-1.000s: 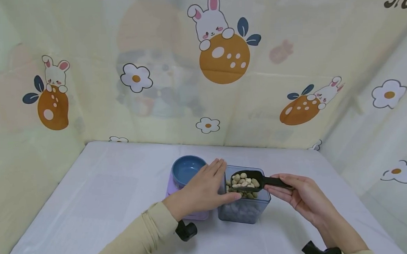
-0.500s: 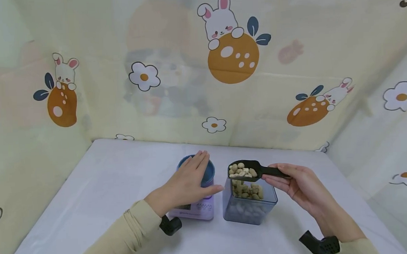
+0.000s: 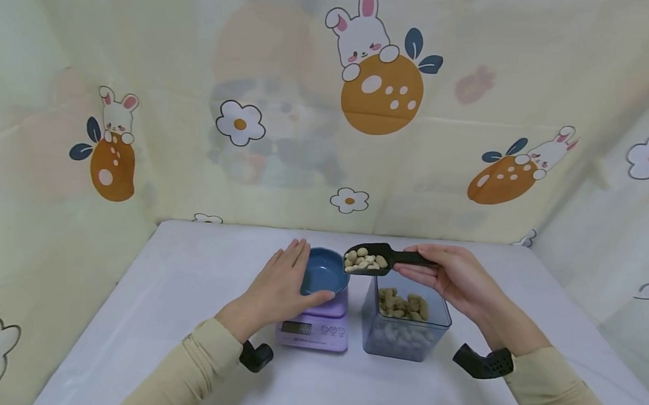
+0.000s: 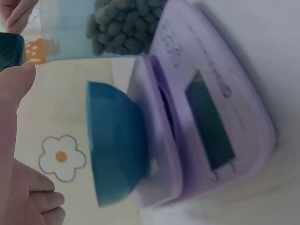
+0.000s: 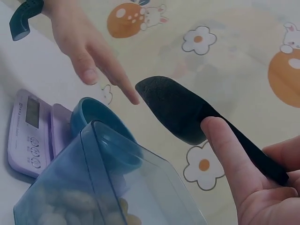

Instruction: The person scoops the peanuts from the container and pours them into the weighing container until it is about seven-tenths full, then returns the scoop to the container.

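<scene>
My right hand (image 3: 458,275) grips the handle of a black scoop (image 3: 378,266), which carries a load of pale, roundish nuts or beans (image 3: 366,258). The scoop hangs level above the gap between a blue bowl (image 3: 323,271) and a clear bluish bin (image 3: 406,338). More of the same pieces (image 3: 402,306) lie in the bin. That bowl sits on a purple kitchen scale (image 3: 314,342), whose display is lit but too small to read. With fingers straight, my left hand (image 3: 276,286) hovers at the bowl's left side; the left wrist view shows it apart from the bowl.
A white-covered table (image 3: 196,262) carries the scale and the bin side by side. Behind it hangs a cream curtain (image 3: 279,168) printed with rabbits and flowers. Black wrist cameras (image 3: 484,361) are strapped to both forearms.
The loaded scoop has risen out of the bin and moved left toward the bowl. My left hand has shifted left from the bin's edge past the bowl, uncovering the bowl and the scale's display.
</scene>
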### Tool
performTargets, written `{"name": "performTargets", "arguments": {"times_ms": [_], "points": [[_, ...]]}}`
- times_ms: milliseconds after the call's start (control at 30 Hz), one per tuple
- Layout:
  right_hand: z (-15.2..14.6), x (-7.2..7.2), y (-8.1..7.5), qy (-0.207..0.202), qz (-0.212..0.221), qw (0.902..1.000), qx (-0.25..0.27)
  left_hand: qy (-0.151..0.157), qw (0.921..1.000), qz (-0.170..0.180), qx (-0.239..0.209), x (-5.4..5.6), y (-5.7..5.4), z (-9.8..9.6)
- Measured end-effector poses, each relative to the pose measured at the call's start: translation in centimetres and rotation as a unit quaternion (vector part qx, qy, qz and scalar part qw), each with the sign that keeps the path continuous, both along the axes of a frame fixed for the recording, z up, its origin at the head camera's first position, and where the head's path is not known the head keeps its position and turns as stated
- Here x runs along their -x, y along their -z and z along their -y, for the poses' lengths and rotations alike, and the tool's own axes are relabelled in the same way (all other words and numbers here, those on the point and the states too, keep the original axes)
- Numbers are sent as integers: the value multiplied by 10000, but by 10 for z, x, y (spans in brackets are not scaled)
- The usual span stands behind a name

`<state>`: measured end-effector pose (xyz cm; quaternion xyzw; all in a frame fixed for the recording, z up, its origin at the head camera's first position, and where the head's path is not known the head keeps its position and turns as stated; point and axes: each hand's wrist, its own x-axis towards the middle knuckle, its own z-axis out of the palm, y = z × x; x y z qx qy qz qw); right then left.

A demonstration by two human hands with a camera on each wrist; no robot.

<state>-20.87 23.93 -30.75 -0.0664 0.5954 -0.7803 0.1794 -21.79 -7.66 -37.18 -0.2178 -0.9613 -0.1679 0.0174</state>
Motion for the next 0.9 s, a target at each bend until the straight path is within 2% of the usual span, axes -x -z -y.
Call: {"name": "performTargets", "arguments": {"times_ms": [300, 500, 900], "points": [[18, 13, -2, 228, -153, 9957, -879, -220, 9997, 131, 6, 4, 10, 4], [30, 20, 0, 222, -269, 9923, -1189, -329, 9991, 267, 2, 5, 18, 4], [44, 24, 4, 320, -441, 9801, -1907, -498, 9984, 248, 115, 9, 24, 1]]}}
